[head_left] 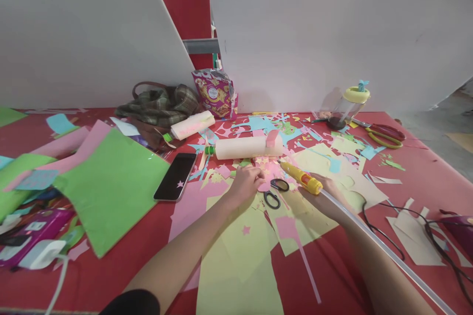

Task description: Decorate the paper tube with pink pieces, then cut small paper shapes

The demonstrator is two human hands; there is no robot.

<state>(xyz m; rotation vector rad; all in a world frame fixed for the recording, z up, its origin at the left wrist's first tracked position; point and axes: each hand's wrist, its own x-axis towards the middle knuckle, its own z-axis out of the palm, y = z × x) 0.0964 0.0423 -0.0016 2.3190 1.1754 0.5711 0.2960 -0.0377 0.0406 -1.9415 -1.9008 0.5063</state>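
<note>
My left hand (247, 181) rests on the paper-strewn red table (424, 172), fingers curled and pinched on small pink paper cut-outs (271, 170); what it grips is too small to name. My right hand (325, 197) holds a yellow glue gun (301, 177) with a long clear glue stick (384, 251) trailing back toward me, its nozzle pointing at the pink pieces. Small black-handled scissors (275, 192) lie between my hands. A cream paper roll (247, 147) lies just beyond.
A black phone (175, 183) lies left of my hands beside a green sheet (111, 187). A plaid bag (158, 103), snack packet (215, 92), lidded jar (349, 103) and red-yellow scissors (384, 134) stand farther back. Black cables (414, 216) lie at the right. White partitions (332, 39) close the rear.
</note>
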